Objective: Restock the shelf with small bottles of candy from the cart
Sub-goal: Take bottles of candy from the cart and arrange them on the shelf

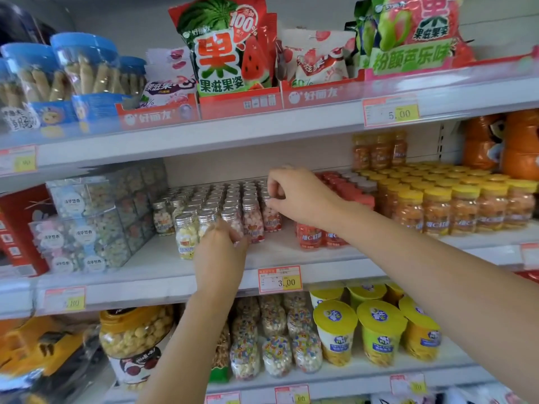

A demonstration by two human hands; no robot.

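Reached both hands into the middle shelf (163,266), onto the block of bottles (227,196) packed there in tight rows. Gripped a couple of front-row bottles with the left hand (218,252), fingers wrapped round the bodies from the front, probably to seat them flush with the rows behind. Hooked the right hand (297,196) narrow over the cap of the pink bottle (271,218) at the block's right edge, thumb at the cap; could not tell whether pinched or merely steadied. Judged it a bracing hold, to stop neighbours toppling while the left hand worked. Noted clear, smooth, round bodies, likely plastic, under shiny silver caps, with small pastel beads inside and labels low down. Found bare white shelf in front of the rows, so room for more. Saw no cart in view.
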